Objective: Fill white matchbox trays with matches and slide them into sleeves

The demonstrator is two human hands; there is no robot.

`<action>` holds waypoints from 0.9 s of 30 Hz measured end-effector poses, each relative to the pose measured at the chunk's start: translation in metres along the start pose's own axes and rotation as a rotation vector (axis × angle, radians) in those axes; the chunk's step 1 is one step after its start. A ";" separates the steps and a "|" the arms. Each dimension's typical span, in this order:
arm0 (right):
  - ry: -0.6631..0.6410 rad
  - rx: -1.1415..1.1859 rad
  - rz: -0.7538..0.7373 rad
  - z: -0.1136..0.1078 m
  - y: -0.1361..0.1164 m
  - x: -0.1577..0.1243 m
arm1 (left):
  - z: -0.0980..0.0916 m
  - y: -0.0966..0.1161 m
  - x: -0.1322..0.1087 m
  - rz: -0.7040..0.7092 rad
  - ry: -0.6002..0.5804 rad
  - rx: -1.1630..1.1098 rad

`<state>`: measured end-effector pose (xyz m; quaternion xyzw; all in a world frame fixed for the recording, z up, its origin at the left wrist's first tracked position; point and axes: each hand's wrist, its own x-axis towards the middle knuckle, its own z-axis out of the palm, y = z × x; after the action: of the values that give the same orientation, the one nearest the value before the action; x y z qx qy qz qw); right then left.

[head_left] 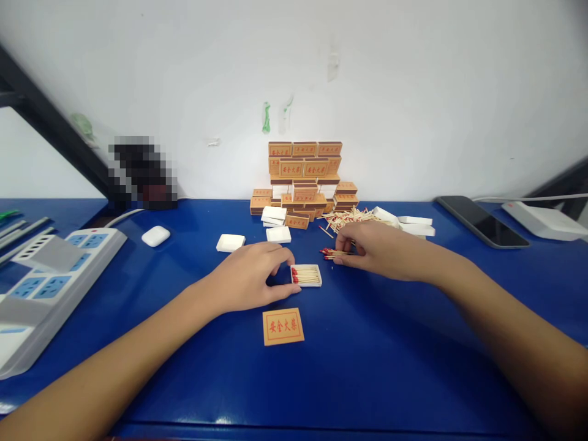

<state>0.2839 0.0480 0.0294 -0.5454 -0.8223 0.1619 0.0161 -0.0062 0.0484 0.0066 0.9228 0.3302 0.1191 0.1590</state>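
Observation:
A white matchbox tray [313, 283] holding red-tipped matches lies on the blue table [367, 355]. My left hand [250, 275] grips its left end between thumb and fingers. To the right, my right hand [372, 250] pinches a small bunch of matches [331, 253], red heads pointing left, in front of a loose match pile [349, 218]. An orange matchbox sleeve [283, 326] with red characters lies flat, nearer the front than the tray.
Orange matchboxes [303, 168] are stacked against the wall. Empty white trays [231, 243] lie before and beside them. A power strip [50, 288] and white case [155, 236] are left; a phone [480, 220] and white box [544, 220] are right.

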 end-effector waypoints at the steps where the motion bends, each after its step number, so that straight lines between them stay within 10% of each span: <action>1: -0.002 0.010 -0.002 0.000 0.000 0.000 | 0.000 0.000 0.000 0.001 -0.001 0.000; 27: -0.005 -0.005 -0.019 0.004 -0.004 0.000 | 0.001 -0.001 0.000 0.003 0.000 0.003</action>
<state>0.2801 0.0453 0.0263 -0.5370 -0.8279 0.1610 0.0142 -0.0068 0.0487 0.0048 0.9234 0.3292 0.1186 0.1575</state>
